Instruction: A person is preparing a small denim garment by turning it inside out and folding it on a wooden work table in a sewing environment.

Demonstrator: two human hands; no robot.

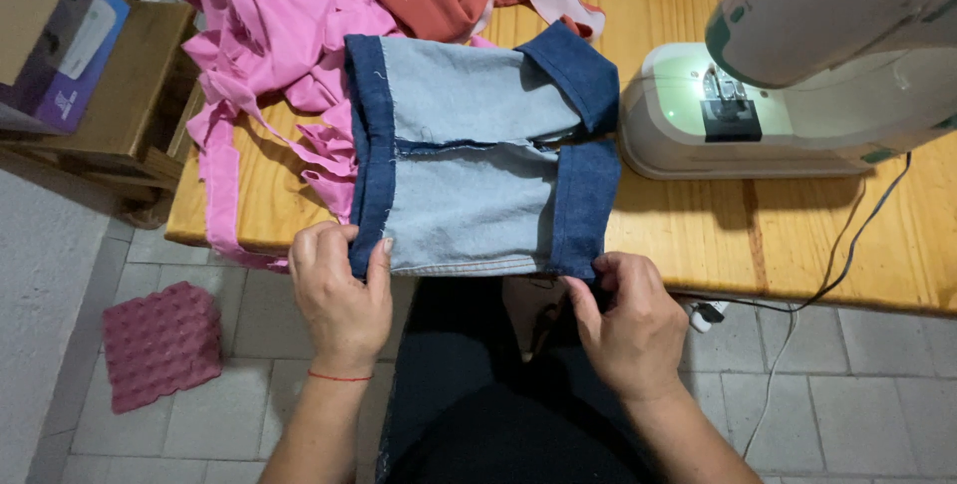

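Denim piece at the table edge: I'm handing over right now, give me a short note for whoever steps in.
Left hand: shut on the denim piece, pinching its near left corner at the dark cuff.
Right hand: pinching the near right corner.
The denim piece lies inside out on the wooden table, near edge at the table's front.
Sewing machine stands to the right, lamp lit, nothing under the needle.
Pink fabric is heaped to the left.
Done: centre seam visible. Left: denim not yet at the machine.

Home sewing corner: sewing machine (797, 65), fabric heaps (299, 35), wooden table (748, 235)
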